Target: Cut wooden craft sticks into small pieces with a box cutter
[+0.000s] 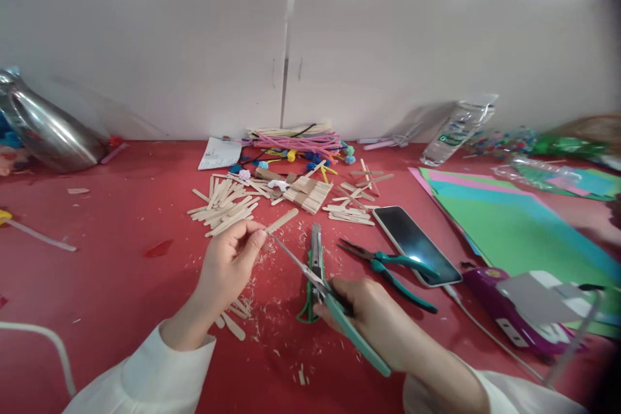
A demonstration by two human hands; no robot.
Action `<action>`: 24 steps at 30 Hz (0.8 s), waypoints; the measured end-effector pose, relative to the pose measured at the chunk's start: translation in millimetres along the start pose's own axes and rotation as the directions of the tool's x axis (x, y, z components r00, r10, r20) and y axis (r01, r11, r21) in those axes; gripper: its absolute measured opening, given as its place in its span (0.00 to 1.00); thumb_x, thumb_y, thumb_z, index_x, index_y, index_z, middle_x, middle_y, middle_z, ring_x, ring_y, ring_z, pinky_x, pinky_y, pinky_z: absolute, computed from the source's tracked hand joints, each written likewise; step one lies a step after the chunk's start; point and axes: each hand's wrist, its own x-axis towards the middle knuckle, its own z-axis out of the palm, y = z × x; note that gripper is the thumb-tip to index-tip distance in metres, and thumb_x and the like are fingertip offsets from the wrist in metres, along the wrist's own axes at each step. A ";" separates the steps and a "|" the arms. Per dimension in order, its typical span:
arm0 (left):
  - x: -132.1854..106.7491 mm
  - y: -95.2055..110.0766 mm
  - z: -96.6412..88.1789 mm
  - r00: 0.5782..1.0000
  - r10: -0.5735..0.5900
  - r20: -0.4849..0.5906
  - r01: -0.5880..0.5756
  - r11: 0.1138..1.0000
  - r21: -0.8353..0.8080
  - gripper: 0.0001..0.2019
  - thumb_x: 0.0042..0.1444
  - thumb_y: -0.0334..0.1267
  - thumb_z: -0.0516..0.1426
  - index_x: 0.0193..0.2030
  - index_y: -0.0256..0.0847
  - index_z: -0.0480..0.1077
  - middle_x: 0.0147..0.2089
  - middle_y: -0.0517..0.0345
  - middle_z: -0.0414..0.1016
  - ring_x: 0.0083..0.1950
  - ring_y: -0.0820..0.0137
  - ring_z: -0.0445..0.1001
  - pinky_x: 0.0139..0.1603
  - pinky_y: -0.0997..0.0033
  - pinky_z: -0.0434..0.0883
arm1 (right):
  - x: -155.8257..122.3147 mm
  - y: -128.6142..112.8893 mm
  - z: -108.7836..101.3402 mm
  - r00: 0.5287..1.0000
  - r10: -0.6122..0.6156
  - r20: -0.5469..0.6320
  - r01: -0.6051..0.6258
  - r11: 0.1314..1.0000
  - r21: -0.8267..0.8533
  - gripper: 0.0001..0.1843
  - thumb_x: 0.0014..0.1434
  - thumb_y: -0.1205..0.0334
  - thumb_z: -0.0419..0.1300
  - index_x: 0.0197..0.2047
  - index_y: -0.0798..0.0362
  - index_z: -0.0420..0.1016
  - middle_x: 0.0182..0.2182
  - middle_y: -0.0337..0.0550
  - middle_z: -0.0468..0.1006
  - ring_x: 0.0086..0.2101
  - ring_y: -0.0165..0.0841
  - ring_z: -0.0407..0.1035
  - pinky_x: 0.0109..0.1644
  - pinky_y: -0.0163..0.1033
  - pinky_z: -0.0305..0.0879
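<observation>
My left hand (pixel 233 257) pinches a wooden craft stick (pixel 284 220) between thumb and fingers. In my right hand (pixel 371 310) is a pair of scissors (pixel 356 339) with green handles. The scissors' blades reach up and left to the stick beside my left thumb; whether they touch the wood I cannot tell. Just beyond my right hand a utility knife (pixel 316 249) lies on the red table (pixel 194 381), partly covered by the scissors and fingers. Small wood shavings are scattered between the two hands. Several loose craft sticks (pixel 235 326) lie by my left wrist.
Behind my hands lie a pile of craft sticks (pixel 228 204), a bundle (pixel 308 194) and pink pipe cleaners (pixel 295 142). To the right are needle-nose pliers (pixel 381 260), a phone (pixel 412 239), a purple device (pixel 509 310) and coloured paper (pixel 504 220). A metal jug (pixel 53 132) stands left.
</observation>
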 end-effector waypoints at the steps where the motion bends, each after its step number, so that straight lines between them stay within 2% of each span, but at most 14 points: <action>1: 0.0 -1.0 0.3 1.000 0.007 0.006 -0.007 1.000 0.008 0.12 0.55 0.45 0.52 0.28 0.40 0.67 0.20 0.65 0.62 0.20 0.76 0.59 0.19 0.78 0.58 | 0.2 0.8 0.3 1.000 -0.004 0.011 0.004 1.000 0.009 0.17 0.55 0.50 0.53 0.23 0.53 0.64 0.18 0.32 0.57 0.21 0.26 0.48 0.23 0.32 0.47; 7: -0.5 -4.6 1.3 0.998 0.057 -0.001 -0.057 0.997 0.050 0.11 0.56 0.44 0.51 0.29 0.40 0.67 0.21 0.64 0.64 0.20 0.75 0.59 0.20 0.77 0.58 | -0.2 4.7 0.7 0.995 -0.033 0.093 0.015 0.982 0.189 0.16 0.55 0.54 0.55 0.22 0.52 0.59 0.18 0.31 0.54 0.21 0.24 0.48 0.21 0.31 0.47; 9: 1.0 -5.1 0.6 0.998 0.059 -0.019 -0.059 0.998 0.037 0.10 0.56 0.42 0.52 0.29 0.40 0.68 0.23 0.62 0.67 0.21 0.75 0.61 0.21 0.77 0.59 | -2.1 4.4 2.1 0.976 -0.072 0.204 0.005 0.951 0.309 0.18 0.54 0.51 0.57 0.21 0.52 0.57 0.17 0.30 0.54 0.19 0.23 0.51 0.20 0.30 0.47; 11: 3.9 -6.8 -0.6 0.999 0.028 -0.046 -0.029 0.999 -0.031 0.08 0.54 0.41 0.54 0.30 0.40 0.69 0.24 0.61 0.69 0.23 0.74 0.63 0.22 0.77 0.61 | -3.2 4.4 4.4 0.932 -0.121 0.341 -0.032 0.911 0.410 0.21 0.54 0.47 0.58 0.21 0.51 0.56 0.15 0.30 0.56 0.17 0.23 0.54 0.18 0.29 0.49; 13: 7.6 -9.9 -1.6 0.998 -0.015 -0.064 0.008 0.993 -0.117 0.08 0.53 0.41 0.55 0.29 0.40 0.69 0.24 0.62 0.70 0.23 0.75 0.63 0.23 0.76 0.62 | -2.2 5.5 5.6 0.909 -0.142 0.392 -0.063 0.883 0.466 0.23 0.53 0.44 0.59 0.21 0.51 0.56 0.15 0.30 0.57 0.16 0.22 0.56 0.17 0.28 0.50; 17: 14.0 -16.9 -0.8 0.996 -0.058 -0.071 0.042 0.977 -0.210 0.08 0.54 0.41 0.54 0.30 0.39 0.68 0.23 0.63 0.69 0.21 0.76 0.63 0.23 0.77 0.63 | 3.8 9.1 0.4 0.958 -0.152 0.242 -0.004 0.840 0.542 0.23 0.52 0.42 0.60 0.23 0.52 0.58 0.15 0.29 0.59 0.16 0.22 0.56 0.18 0.28 0.51; 21: 15.4 -17.9 1.5 0.994 -0.092 -0.060 0.074 0.963 -0.259 0.07 0.54 0.40 0.55 0.31 0.39 0.69 0.24 0.63 0.70 0.21 0.78 0.63 0.22 0.78 0.63 | 5.9 9.2 -5.2 0.968 -0.184 0.169 0.055 0.816 0.575 0.26 0.52 0.36 0.55 0.26 0.53 0.61 0.16 0.31 0.61 0.17 0.23 0.56 0.20 0.30 0.50; 24: 13.6 -16.5 2.6 0.993 -0.111 -0.044 0.095 0.956 -0.278 0.07 0.53 0.40 0.56 0.32 0.39 0.69 0.24 0.63 0.71 0.20 0.78 0.63 0.22 0.77 0.64 | 5.0 7.9 -3.8 0.968 -0.218 0.127 0.104 0.804 0.586 0.30 0.52 0.30 0.49 0.26 0.53 0.59 0.18 0.32 0.60 0.18 0.23 0.55 0.21 0.31 0.50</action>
